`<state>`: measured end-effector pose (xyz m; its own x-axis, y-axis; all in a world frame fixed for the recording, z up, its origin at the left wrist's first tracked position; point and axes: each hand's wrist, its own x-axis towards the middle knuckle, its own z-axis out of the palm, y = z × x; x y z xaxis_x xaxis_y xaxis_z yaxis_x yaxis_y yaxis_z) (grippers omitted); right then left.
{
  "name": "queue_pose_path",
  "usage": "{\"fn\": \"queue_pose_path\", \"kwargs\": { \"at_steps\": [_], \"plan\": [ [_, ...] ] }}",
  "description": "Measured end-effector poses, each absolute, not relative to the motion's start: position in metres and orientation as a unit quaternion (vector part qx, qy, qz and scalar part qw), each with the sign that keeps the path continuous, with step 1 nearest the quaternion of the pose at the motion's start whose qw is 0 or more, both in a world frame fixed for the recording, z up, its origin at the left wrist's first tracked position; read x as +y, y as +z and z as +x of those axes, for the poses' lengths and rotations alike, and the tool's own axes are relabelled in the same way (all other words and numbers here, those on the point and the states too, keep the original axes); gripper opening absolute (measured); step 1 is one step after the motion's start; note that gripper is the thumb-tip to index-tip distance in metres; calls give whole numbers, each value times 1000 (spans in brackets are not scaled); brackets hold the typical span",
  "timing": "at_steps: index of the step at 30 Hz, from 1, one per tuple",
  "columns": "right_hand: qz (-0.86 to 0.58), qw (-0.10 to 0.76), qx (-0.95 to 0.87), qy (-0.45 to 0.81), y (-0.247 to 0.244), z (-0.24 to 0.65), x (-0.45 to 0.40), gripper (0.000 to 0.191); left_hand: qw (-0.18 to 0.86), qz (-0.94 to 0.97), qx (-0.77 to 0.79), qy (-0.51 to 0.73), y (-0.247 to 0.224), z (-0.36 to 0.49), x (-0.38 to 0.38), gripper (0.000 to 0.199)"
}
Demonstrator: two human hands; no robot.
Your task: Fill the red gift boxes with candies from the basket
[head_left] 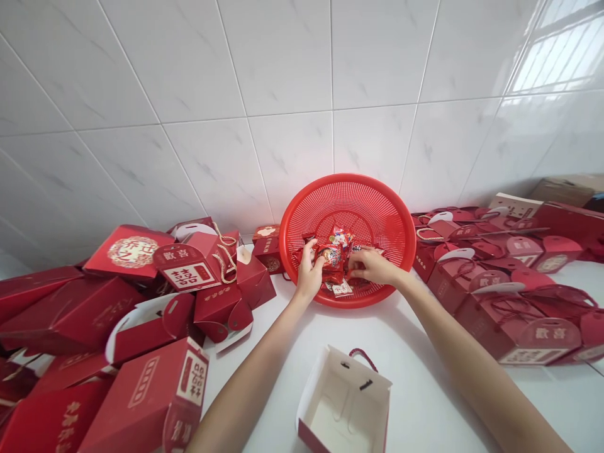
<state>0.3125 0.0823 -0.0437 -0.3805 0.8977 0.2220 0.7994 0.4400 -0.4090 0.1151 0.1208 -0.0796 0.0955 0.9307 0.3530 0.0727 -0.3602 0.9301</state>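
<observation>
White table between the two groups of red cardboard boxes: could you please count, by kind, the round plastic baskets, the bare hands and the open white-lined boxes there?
Round red plastic basket: 1
Bare hands: 2 (left hand, right hand)
Open white-lined cardboard box: 1
Total: 4

Bare hands: two; one left hand, one right hand;
Red perforated basket: one;
Wrapped snack packets: at least four; overlap hides the exact count;
Open pale-lined box between the forearms: one;
Red boxes on the left: at least nine; piled, exact number unclear;
Red boxes on the right: at least five; crowded, exact number unclear
</observation>
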Motion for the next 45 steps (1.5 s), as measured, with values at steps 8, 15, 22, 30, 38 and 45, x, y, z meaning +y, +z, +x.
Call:
{"fn": "queue_pose_path", "kwargs": {
  "at_steps": [8, 15, 22, 30, 38, 45],
  "plan": [
    [-537, 355, -756, 113, -43, 313, 80, 18, 415, 617, 382, 548, -88, 117, 125, 45],
    [-547, 349, -750, 128, -43, 312, 78, 19, 433, 636, 360, 528, -83, 117, 119, 45],
    [-538, 347, -759, 117, -46, 314, 82, 17, 400, 671, 359, 511, -81, 116, 118, 40],
    [-533, 342, -762, 136, -45, 313, 80, 14, 428, 659, 371, 494, -83, 116, 120, 40],
    [-538, 330, -765, 128, -45, 313, 80, 10, 466, 650, 349, 488, -85, 116, 121, 47],
    [-524, 327, -774, 139, -45, 313, 80, 5, 467, 651, 337, 494, -86, 115, 122, 45]
  ]
}}
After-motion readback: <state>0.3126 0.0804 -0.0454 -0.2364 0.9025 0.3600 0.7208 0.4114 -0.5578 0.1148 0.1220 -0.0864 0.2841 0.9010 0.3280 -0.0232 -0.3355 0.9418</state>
